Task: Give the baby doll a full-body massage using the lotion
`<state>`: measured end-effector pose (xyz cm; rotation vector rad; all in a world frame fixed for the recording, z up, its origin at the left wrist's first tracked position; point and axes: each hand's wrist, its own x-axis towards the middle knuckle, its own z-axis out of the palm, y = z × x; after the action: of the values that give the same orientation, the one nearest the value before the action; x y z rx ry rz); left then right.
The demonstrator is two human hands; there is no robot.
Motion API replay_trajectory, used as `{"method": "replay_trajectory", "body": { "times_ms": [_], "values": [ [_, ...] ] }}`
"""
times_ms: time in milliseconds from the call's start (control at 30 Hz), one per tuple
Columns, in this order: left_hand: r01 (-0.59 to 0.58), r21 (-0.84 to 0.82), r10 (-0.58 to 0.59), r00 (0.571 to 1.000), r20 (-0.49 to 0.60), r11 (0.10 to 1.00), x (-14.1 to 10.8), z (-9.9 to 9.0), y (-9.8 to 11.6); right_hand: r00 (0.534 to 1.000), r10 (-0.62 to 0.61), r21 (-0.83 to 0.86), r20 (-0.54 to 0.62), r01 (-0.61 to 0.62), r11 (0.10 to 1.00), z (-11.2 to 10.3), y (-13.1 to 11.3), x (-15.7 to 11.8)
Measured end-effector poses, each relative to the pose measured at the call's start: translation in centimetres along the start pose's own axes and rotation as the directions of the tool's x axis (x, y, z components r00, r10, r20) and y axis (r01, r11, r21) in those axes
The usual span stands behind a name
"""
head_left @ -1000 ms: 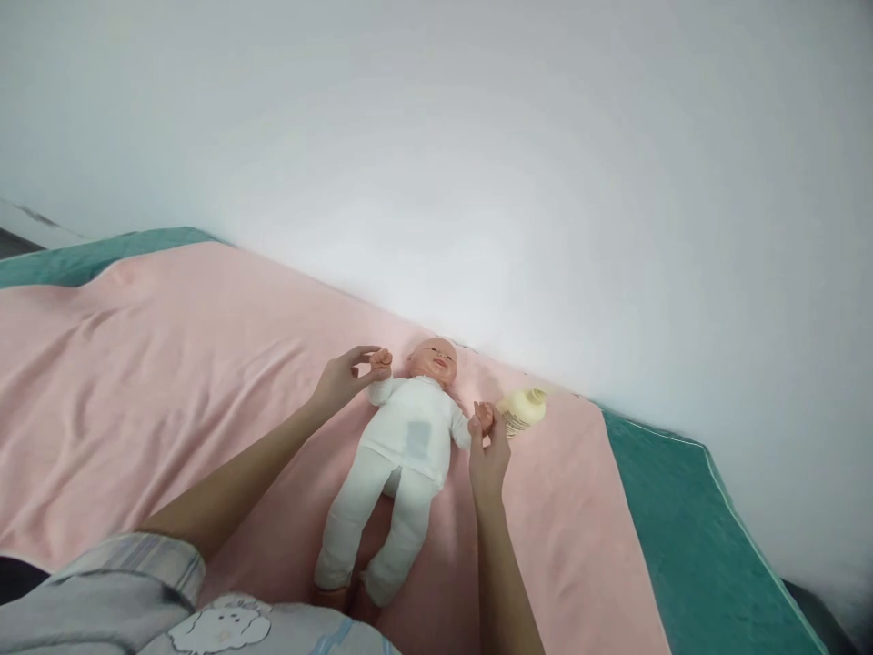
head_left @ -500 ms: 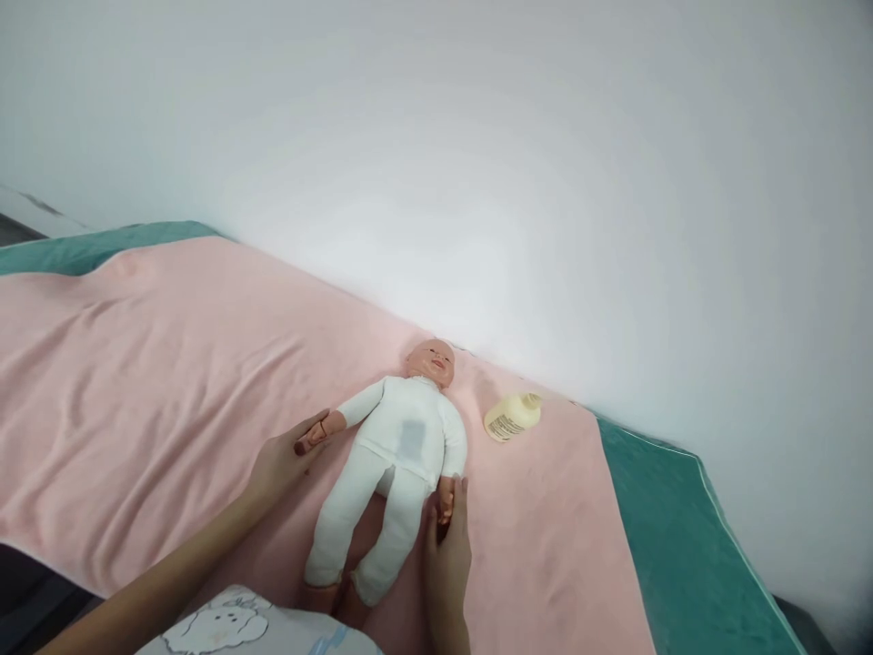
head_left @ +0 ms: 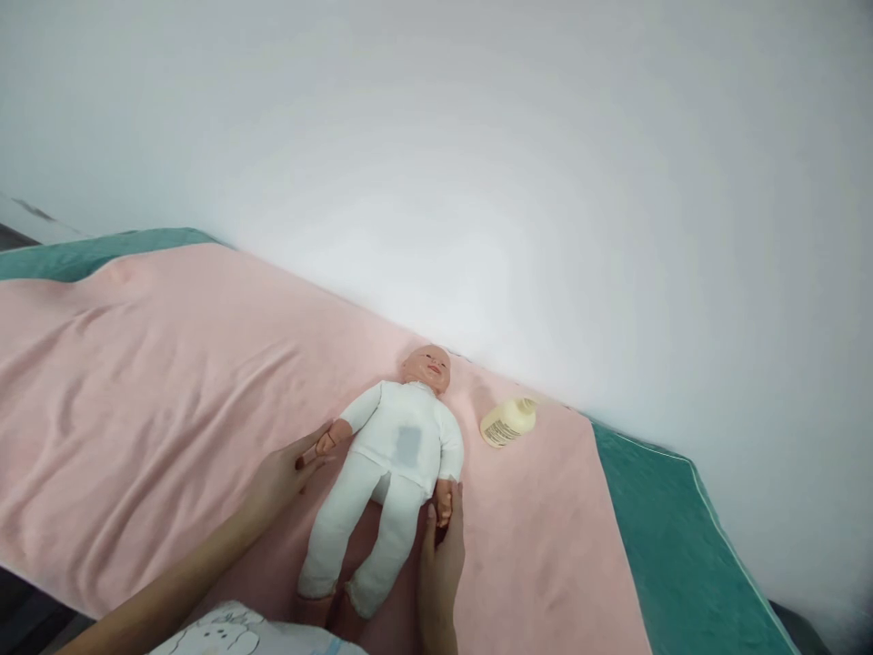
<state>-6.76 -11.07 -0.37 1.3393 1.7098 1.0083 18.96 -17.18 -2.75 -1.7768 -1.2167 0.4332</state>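
Observation:
A baby doll (head_left: 409,423) in a white cloth suit lies on its back on the pink blanket (head_left: 546,537), head toward the wall. Its arms are down beside its body and its legs point toward me. A grey patch shows on its belly. My left hand (head_left: 283,478) is loosely closed round the doll's hand on the left, thumb below and fingers above. On the other side, my right hand (head_left: 442,559) cups the doll's other hand between thumb and fingers. How firmly either hand grips is not visible.
A pale yellow bottle (head_left: 508,423) with printed text lies tilted on the blanket, right of the doll. Green cloth (head_left: 682,537) shows beyond the blanket at both ends. A white wall (head_left: 477,182) rises along the far edge. My patterned clothing (head_left: 238,629) is at the bottom.
The doll's arm on the left has come in closer to its body, with my left hand at it. My right hand stays at the doll's other hand. The view has shifted slightly.

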Motion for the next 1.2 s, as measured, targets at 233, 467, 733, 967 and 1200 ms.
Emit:
{"method": "replay_trajectory", "body": {
  "times_ms": [233, 467, 733, 967, 1200],
  "values": [
    [-0.127, -0.088, 0.117, 0.987, -0.111, 0.988, 4.1, 1.0, 2.8, 0.979, 0.000, 0.186, -0.204, 0.039, 0.982, -0.7, -4.2, 3.8],
    [-0.289, -0.134, 0.254, 0.939, -0.232, 0.948, 12.7, 3.4, 7.9, 0.965, -0.063, 0.384, -0.256, 0.161, 0.909, 1.1, -6.2, 12.5],
    [-0.238, 0.045, 0.239, 0.971, -0.028, 0.970, 20.4, 7.7, 7.9, 0.996, 0.028, 0.469, -0.089, 0.017, 0.883, 5.4, -4.2, 21.0],
    [-0.161, 0.132, 0.149, 0.984, 0.096, 0.978, 22.7, 9.4, 5.6, 1.000, 0.019, 0.385, -0.017, -0.011, 0.923, 6.7, -2.7, 22.1],
    [-0.165, 0.083, 0.160, 0.985, 0.060, 0.983, 21.6, 9.1, 4.7, 1.000, -0.013, 0.350, 0.004, 0.010, 0.937, 6.8, -1.6, 21.8]
  ]
}}
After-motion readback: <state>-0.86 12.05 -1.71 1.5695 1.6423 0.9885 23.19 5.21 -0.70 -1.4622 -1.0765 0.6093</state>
